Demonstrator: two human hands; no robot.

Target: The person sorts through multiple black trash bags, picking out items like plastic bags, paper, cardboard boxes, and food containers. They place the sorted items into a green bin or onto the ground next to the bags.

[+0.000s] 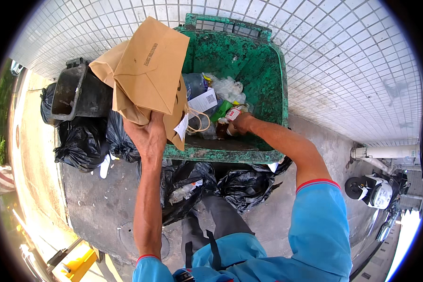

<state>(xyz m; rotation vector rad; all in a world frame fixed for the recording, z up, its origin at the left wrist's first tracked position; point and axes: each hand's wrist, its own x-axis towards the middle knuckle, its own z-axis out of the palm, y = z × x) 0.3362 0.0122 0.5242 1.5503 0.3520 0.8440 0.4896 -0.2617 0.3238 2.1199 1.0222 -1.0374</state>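
Observation:
My left hand (148,134) is closed around the lower end of several folded brown paper bags (152,66), held up over the left side of the green bin (283,89). A twisted cord handle (203,123) hangs from the bags beside a white slip (181,127). Down in the bin, my right hand (242,123) has its fingers curled among the rubbish and partly hidden; what they grip cannot be made out. Right by it are a red-and-white packet (232,113) and a brown container (222,130). Clear plastic bags (225,87), a green wrapper (221,110) and a printed paper (203,100) lie around.
Tied black rubbish bags (82,141) and a tipped dark bin (82,91) stand at the left. More black bags (244,188) sit between the bin and my legs. Behind rises a white tiled wall (333,56). A white scooter (378,191) is parked far right, near a pipe (385,152).

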